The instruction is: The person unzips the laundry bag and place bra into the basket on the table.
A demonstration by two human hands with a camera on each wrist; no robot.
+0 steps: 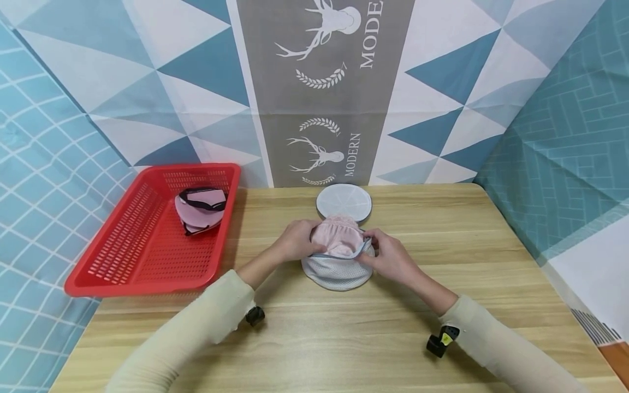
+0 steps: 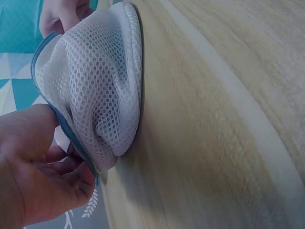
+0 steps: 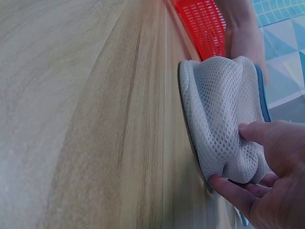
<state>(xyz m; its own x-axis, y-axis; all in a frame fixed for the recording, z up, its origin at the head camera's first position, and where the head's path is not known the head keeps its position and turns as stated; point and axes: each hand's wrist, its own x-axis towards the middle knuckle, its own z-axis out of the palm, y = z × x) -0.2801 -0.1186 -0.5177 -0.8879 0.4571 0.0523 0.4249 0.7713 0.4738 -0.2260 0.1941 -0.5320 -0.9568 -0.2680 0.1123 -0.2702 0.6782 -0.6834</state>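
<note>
A white mesh laundry bag (image 1: 339, 274) with a blue-grey zipper edge stands on the table, its mouth unzipped. Its round top (image 1: 344, 203) is folded back behind it. A pink gathered garment with a lacy edge (image 1: 338, 236) shows in the mouth; its lower part is hidden inside. My left hand (image 1: 297, 240) grips the left side of the rim, thumb on the near side, as the zipper edge (image 2: 64, 125) shows in the left wrist view. On the right side, my right hand (image 1: 390, 255) pinches the rim, with its thumb (image 3: 255, 131) against the mesh.
To the left stands a red perforated basket (image 1: 147, 286), holding pink cloth with black trim (image 1: 202, 210). The wooden table (image 1: 314, 338) ends at a patterned cloth backdrop (image 1: 206, 125). Small black devices (image 1: 255, 316) are worn at both wrists.
</note>
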